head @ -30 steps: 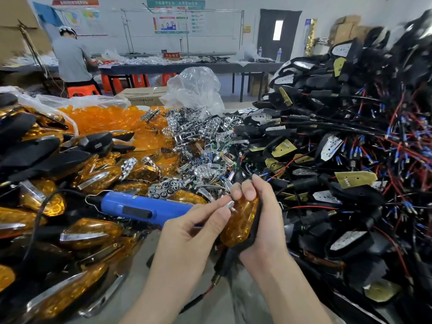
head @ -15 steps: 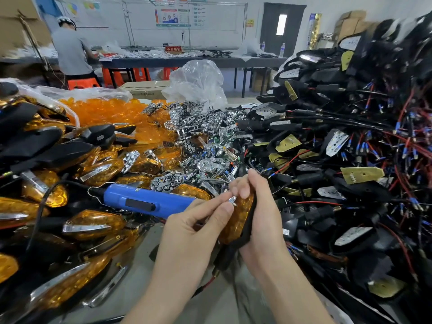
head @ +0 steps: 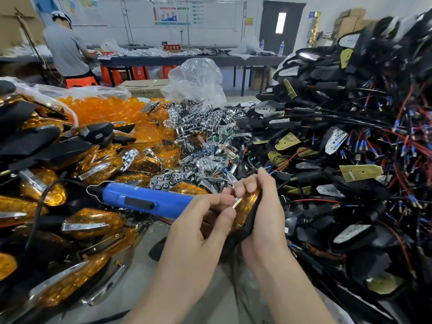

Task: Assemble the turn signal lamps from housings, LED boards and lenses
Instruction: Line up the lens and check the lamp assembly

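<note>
The right hand is curled round the lamp, and the left hand pinches a little shiny strip against its orange side, right between both grips; if it goes in crooked, I think it could slip out or sit wrong.

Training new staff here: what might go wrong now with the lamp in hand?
1. The left hand only pinches the thin chrome strip against the lamp that the right hand grips; if it slips, it may get lost among the chrome parts behind.
2. The screwdriver lies loose on heaped lamps beside the hands; a nudge might roll it off.
3. The wired housings pile high near the right hand and may snag it.
</note>
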`<state>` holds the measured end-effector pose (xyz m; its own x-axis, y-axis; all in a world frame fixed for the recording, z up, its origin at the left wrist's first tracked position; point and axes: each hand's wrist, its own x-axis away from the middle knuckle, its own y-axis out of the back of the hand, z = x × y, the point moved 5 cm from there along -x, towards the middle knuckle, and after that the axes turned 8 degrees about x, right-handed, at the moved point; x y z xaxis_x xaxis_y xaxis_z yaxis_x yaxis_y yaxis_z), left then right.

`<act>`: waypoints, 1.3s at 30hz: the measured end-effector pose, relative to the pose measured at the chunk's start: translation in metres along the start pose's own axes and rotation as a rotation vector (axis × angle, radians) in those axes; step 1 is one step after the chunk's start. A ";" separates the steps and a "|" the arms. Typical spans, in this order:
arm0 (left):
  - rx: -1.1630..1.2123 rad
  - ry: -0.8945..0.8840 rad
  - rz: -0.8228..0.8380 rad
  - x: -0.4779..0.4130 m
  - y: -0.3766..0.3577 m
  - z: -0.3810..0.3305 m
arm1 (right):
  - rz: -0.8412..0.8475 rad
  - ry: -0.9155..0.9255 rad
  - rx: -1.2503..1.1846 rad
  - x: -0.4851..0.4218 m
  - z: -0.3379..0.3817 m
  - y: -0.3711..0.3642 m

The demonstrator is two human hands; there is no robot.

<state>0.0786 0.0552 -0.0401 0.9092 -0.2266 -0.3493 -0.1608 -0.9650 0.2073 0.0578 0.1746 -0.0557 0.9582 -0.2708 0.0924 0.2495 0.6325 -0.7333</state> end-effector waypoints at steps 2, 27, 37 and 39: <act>0.009 -0.011 0.051 0.000 -0.001 -0.001 | -0.013 0.002 -0.037 -0.001 0.002 0.002; -0.404 -0.233 0.121 0.017 -0.017 -0.008 | -0.124 -0.049 -0.168 -0.004 0.006 0.012; -0.485 -0.225 0.145 0.018 -0.023 -0.005 | -0.139 0.002 -0.146 -0.005 0.008 0.011; -0.436 -0.218 0.094 0.016 -0.018 -0.006 | -0.069 0.017 -0.101 -0.003 0.009 0.005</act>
<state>0.0980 0.0701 -0.0440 0.7897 -0.3775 -0.4836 -0.0209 -0.8044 0.5937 0.0576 0.1849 -0.0540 0.9363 -0.3245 0.1342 0.2988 0.5357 -0.7898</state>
